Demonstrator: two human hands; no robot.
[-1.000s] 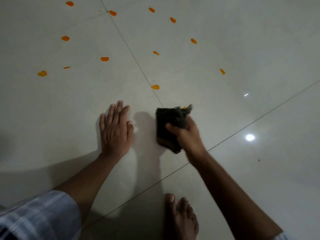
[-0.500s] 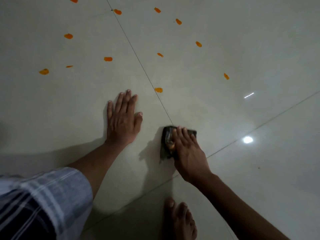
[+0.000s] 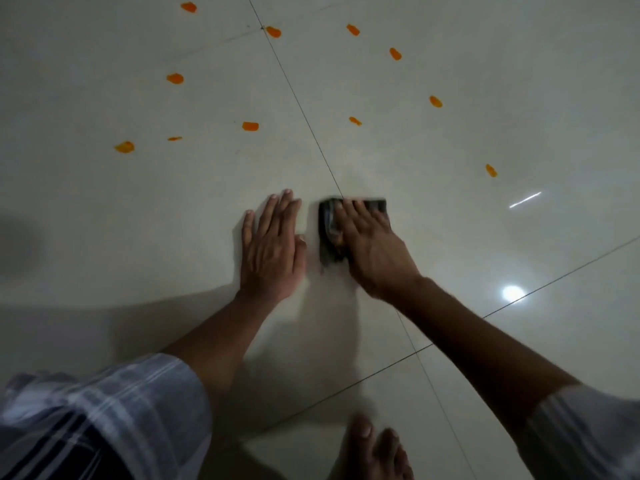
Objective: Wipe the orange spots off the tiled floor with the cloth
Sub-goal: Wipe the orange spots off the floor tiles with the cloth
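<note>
Right hand (image 3: 370, 247) flat, fingers straight, pressing dark cloth (image 3: 329, 237) on tiled floor (image 3: 519, 98), left hand (image 3: 272, 247) open flat at its 9 o'clock, orange spots (image 3: 250, 126) toward 12.

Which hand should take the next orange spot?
Right. The right hand already presses the cloth flat on the floor, on the grout line, with orange spots ahead of it. The left hand lies flat on bare tile, holding nothing.

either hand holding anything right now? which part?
Nothing is gripped. The right hand presses flat on top of the dark cloth, fingers straight, covering most of it. The left hand rests flat on the bare tiled floor beside it.
</note>
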